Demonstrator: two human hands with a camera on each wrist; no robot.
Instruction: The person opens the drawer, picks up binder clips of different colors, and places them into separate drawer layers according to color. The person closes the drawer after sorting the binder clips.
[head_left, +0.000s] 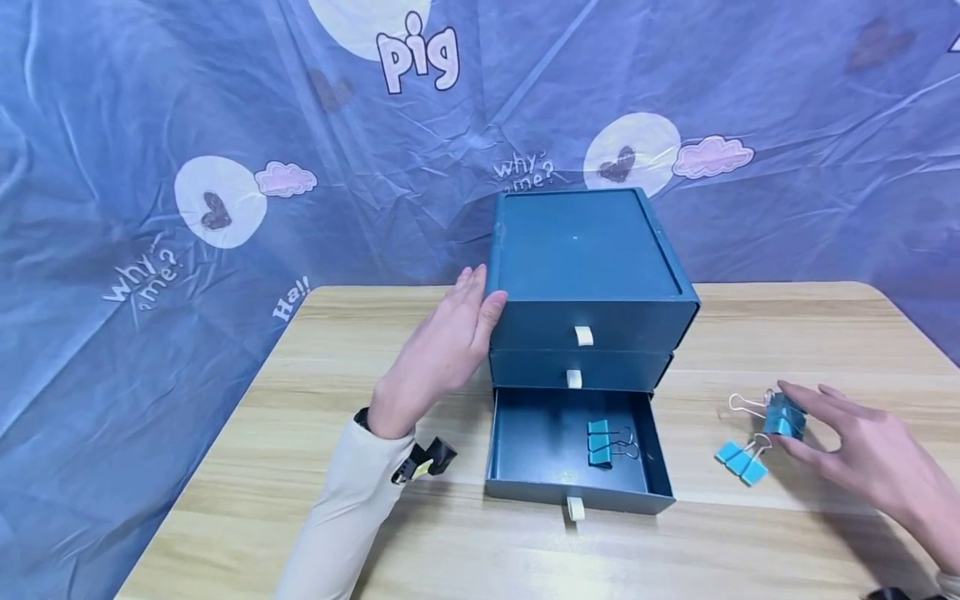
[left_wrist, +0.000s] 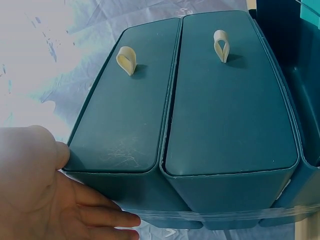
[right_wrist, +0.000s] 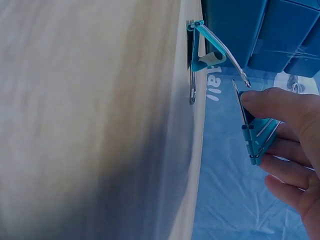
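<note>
A dark teal drawer unit (head_left: 592,250) stands on the table with its bottom drawer (head_left: 536,446) pulled out. One turquoise binder clip (head_left: 599,443) lies inside that drawer, wire handles pointing right. My left hand (head_left: 442,337) rests flat against the unit's left side, the thumb at its front corner, also seen in the left wrist view. To the right of the unit, my right hand (head_left: 862,442) pinches a turquoise binder clip (right_wrist: 257,137) between thumb and fingers, above the tabletop. Another turquoise binder clip (head_left: 741,463) is on the table just below and left of the held one.
The two upper drawers (head_left: 596,325) are closed, each with a cream pull loop (head_left: 583,336). A wooden table (head_left: 300,433) carries everything. Behind it hangs a blue printed cloth (head_left: 420,208). A black wrist camera (head_left: 433,458) sits on the left wrist.
</note>
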